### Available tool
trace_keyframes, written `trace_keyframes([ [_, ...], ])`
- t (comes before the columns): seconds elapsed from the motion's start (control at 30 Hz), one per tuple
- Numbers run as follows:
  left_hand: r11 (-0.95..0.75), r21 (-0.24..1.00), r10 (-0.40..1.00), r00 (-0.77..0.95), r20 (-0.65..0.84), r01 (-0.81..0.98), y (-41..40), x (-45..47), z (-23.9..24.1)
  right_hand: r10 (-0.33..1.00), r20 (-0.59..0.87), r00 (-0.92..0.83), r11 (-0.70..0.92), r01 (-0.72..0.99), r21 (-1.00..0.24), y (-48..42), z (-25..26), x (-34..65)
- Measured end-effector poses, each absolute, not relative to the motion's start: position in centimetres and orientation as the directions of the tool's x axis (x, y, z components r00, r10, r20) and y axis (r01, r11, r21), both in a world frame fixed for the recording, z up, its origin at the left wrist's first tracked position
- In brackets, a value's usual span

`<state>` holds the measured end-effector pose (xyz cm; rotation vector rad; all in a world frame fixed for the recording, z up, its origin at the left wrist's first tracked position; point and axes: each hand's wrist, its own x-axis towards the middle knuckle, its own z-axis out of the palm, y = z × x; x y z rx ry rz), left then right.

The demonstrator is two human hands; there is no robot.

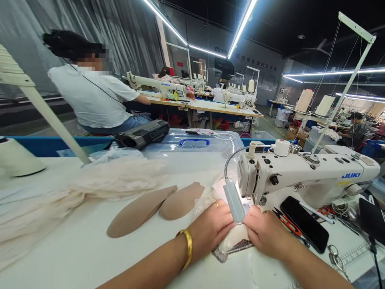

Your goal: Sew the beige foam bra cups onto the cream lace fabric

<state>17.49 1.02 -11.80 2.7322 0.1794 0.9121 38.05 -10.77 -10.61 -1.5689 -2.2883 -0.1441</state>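
Your left hand (212, 224) and right hand (264, 233) lie flat, fingers together, pressing the lace piece (233, 243) onto the bench (75, 249) near its front edge, just before the sewing machine (300, 174), beige pads (159, 206) lying left.

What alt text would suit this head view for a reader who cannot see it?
Two bare hands, left hand with a gold bangle and right hand, press a small pale lace fabric piece flat under a white Juki sewing machine. Two tan leaf-shaped fabric pieces lie left; a black phone lies right.
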Motion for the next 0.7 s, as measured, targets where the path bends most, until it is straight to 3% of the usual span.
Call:
trace_keyframes([
  [0.2, -0.962, 0.268, 0.203, 0.793, 0.574, 0.052, 0.9, 17.7, -11.5, 0.877, 0.362, -0.315, 0.381, 0.916, -0.125, -10.9, -10.5, 38.0],
  [0.5, -0.932, 0.21, 0.362, 0.816, 0.45, 0.297, 0.9, 18.2, -11.1, 0.861, 0.413, -0.296, 0.411, 0.883, -0.225, -10.4, -11.6, 38.3],
  [0.63, -0.904, 0.254, 0.422, 0.807, 0.414, 0.343, 1.6, 17.8, -11.2, 0.848, 0.476, -0.232, 0.44, 0.809, -0.39, -10.7, -12.0, 37.9],
  [0.7, -0.897, 0.276, 0.434, 0.804, 0.407, 0.345, 1.3, 16.6, -10.6, 0.903, 0.407, -0.134, 0.376, 0.703, -0.603, -11.0, -11.9, 37.0],
])
